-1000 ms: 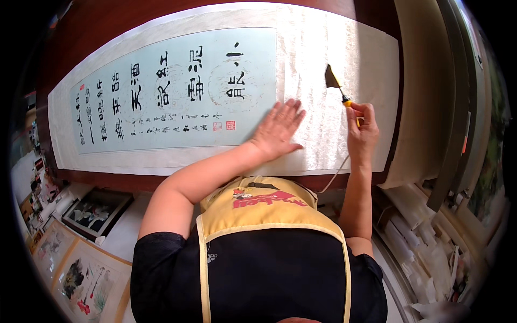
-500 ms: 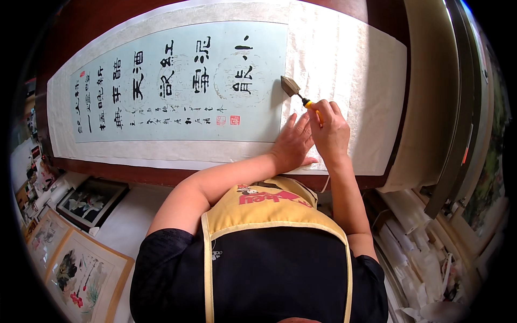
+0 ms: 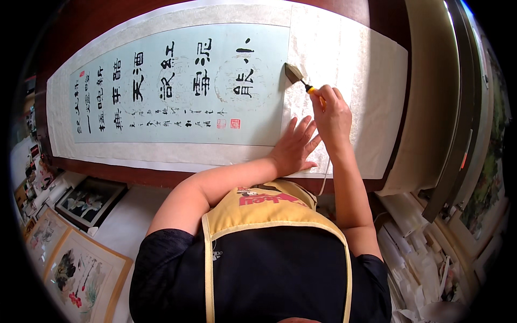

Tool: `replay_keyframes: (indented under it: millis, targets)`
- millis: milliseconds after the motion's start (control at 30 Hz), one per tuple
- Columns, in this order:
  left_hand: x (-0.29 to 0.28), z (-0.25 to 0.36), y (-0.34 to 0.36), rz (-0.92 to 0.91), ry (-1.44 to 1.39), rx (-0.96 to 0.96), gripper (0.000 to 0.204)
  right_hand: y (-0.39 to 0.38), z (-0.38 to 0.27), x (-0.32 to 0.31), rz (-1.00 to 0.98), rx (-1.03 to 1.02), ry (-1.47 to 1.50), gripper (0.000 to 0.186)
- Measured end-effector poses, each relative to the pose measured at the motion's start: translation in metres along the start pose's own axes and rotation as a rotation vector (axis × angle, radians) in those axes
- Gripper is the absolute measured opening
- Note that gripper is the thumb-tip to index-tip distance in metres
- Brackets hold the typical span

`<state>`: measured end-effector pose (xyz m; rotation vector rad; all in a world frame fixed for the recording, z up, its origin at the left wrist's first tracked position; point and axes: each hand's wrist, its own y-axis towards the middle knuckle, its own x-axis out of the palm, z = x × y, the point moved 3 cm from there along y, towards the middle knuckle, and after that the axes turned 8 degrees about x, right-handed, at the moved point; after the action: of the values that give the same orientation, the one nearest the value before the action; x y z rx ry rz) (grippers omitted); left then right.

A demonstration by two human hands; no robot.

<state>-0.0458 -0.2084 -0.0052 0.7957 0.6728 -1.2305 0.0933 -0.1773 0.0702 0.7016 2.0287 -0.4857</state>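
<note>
My right hand (image 3: 332,118) is closed around the yellow-and-black handle of a small trowel-shaped iron (image 3: 292,73). Its metal blade rests at the right edge of a pale blue calligraphy sheet (image 3: 261,121), where the sheet meets a white patterned paper border (image 3: 323,48). A thin pale cord (image 3: 325,180) hangs below that hand. Just nearer to me, my left hand (image 3: 293,148) lies flat with fingers spread on the border and the sheet's lower right corner. Black brush characters and red seal marks cover the blue sheet.
The mounted work lies on a dark red table (image 3: 134,171). Below left stand a framed picture (image 3: 91,202) and flower paintings (image 3: 81,277). Rolled papers (image 3: 401,242) are heaped at the lower right, beside a long dark rail (image 3: 458,107).
The iron and my right hand have moved a little away from me along the seam. My left hand stays in nearly the same place, its fingers spread wider.
</note>
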Motion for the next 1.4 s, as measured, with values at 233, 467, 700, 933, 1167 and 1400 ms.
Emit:
replay_keyframes:
  millis: [233,467,700,933,1167,1400]
  targets:
    - [0.001,0.001,-0.001,-0.003,-0.033,0.006,0.091,0.006,-0.004,0.001,-0.056,0.032,-0.065,0.01]
    - [-0.003,0.009,-0.019,-0.126,-0.259,0.18,0.081,-0.043,0.009,-0.013,-0.125,-0.02,0.031,0.009]
    - [-0.023,0.001,-0.038,-0.091,-0.469,0.29,0.046,-0.056,0.013,-0.009,-0.157,-0.037,-0.058,0.01]
    - [-0.069,-0.022,-0.077,0.183,-0.377,0.156,0.026,-0.047,0.01,-0.013,-0.057,-0.06,0.031,0.012]
    - [-0.087,-0.034,-0.1,0.298,-0.169,-0.047,0.029,-0.025,0.001,-0.001,-0.067,-0.054,-0.032,0.011]
    - [-0.082,-0.042,-0.113,0.32,-0.093,-0.131,0.031,-0.07,0.012,-0.018,-0.154,-0.043,0.025,0.011]
